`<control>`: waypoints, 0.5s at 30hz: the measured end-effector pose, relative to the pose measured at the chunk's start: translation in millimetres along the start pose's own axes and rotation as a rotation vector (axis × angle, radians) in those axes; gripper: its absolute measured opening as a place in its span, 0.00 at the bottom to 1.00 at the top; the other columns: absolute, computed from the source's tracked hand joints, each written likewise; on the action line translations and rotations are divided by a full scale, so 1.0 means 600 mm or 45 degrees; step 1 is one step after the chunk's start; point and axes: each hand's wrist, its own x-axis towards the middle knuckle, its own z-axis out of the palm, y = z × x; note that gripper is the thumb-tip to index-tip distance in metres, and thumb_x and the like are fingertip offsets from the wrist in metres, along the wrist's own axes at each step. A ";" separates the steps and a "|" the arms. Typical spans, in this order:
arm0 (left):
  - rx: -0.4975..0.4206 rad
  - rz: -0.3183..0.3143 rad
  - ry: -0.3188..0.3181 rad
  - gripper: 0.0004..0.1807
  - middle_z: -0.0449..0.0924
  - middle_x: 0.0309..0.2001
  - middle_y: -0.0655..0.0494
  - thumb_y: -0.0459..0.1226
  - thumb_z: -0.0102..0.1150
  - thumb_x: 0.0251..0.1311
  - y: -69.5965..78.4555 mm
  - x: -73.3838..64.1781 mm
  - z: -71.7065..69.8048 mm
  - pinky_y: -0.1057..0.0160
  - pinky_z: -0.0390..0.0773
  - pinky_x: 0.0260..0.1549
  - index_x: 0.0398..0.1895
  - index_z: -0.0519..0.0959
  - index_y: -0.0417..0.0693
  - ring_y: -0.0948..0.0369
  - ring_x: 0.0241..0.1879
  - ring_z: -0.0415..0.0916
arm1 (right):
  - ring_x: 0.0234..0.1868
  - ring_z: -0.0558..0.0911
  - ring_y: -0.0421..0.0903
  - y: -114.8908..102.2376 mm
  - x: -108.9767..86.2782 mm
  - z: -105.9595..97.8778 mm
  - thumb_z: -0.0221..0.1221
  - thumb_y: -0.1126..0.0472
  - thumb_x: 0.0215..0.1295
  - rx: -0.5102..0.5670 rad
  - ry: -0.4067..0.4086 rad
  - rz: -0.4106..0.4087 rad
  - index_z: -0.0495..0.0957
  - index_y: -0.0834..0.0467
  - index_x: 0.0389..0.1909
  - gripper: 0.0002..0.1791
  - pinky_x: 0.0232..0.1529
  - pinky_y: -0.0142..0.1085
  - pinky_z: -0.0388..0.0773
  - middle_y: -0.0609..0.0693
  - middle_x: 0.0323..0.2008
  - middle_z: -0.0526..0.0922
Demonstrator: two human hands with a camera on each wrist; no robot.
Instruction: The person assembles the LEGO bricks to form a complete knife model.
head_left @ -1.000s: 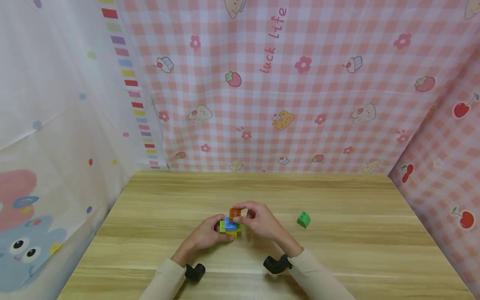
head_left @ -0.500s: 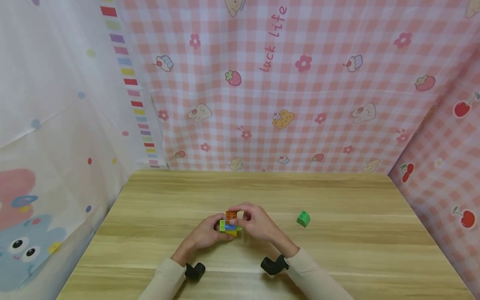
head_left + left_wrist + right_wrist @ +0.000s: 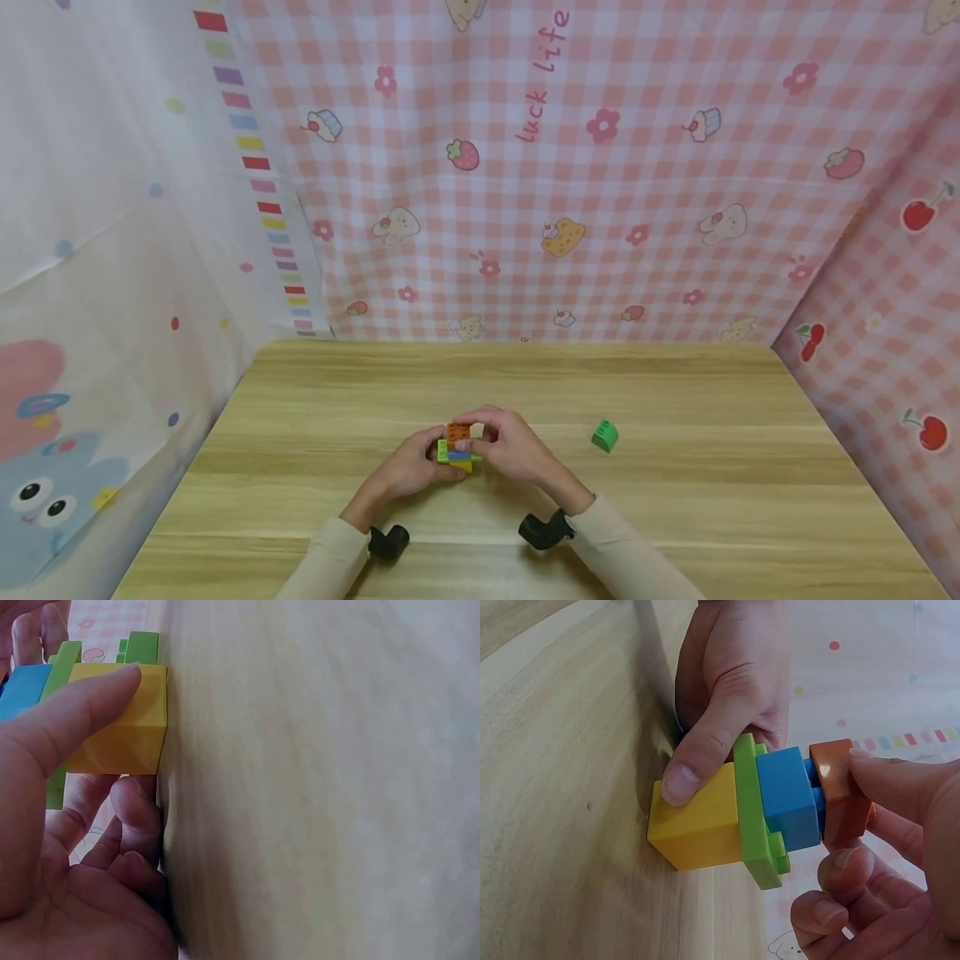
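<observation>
Blocks stand stacked near the middle of the wooden table: a yellow block lowest, then a lime plate, a blue block and an orange block (blue studs show beneath it). The left hand grips the yellow block, thumb on its near side; the right hand pinches the orange one. A green block sits apart, to the right.

Room lies open along the far edge of the tabletop and toward both far corners. Mid-tabletop, the left grip blocks the left side of the brick stack, the right grip its right. Between that and the right edge stands a green brick; checkered cloth bars passage beyond the far edge.
</observation>
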 end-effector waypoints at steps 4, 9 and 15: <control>-0.002 -0.006 0.003 0.24 0.80 0.47 0.55 0.40 0.73 0.55 0.002 0.000 -0.001 0.56 0.74 0.49 0.55 0.77 0.50 0.60 0.45 0.75 | 0.25 0.71 0.38 0.002 0.000 0.001 0.65 0.60 0.65 0.019 -0.004 -0.021 0.83 0.55 0.53 0.16 0.26 0.29 0.68 0.48 0.48 0.82; -0.017 -0.017 0.015 0.24 0.80 0.46 0.55 0.39 0.73 0.55 0.001 0.000 -0.001 0.57 0.74 0.47 0.55 0.77 0.49 0.60 0.45 0.75 | 0.25 0.71 0.38 0.002 0.000 0.003 0.65 0.61 0.65 0.031 -0.005 -0.037 0.83 0.56 0.53 0.16 0.27 0.29 0.68 0.49 0.48 0.82; -0.026 -0.031 0.012 0.25 0.80 0.47 0.55 0.38 0.73 0.54 0.006 0.001 0.001 0.57 0.73 0.48 0.56 0.77 0.49 0.59 0.45 0.75 | 0.26 0.71 0.39 0.002 -0.003 0.001 0.65 0.60 0.65 0.039 0.001 -0.021 0.83 0.55 0.53 0.16 0.27 0.29 0.68 0.48 0.47 0.82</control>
